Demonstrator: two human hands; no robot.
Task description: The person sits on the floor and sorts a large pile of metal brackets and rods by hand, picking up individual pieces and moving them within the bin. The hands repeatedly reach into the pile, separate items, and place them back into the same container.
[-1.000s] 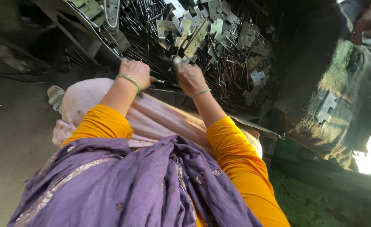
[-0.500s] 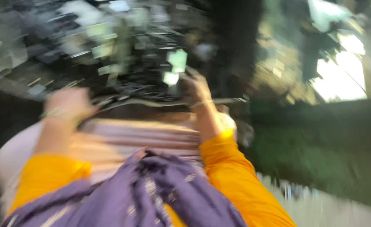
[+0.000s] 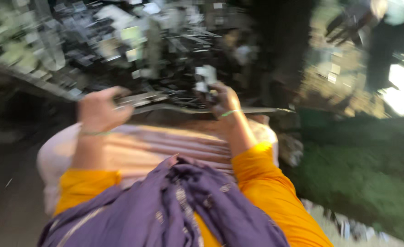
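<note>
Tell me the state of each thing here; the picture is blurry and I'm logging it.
Left hand: closed in a fist at the near edge of the metal pile.
Right hand: grip closed on a small pale metal piece, raised.
Pile of metal pieces: heaped, loose, blurred.
Purple scarf: draped, bunched.

No package, label, sign or screen can be made out; the whole view is blurred. Around the heap of metal pieces [image 3: 165,55] there are only pale smears, their shapes and colours too unclear to identify.
</note>
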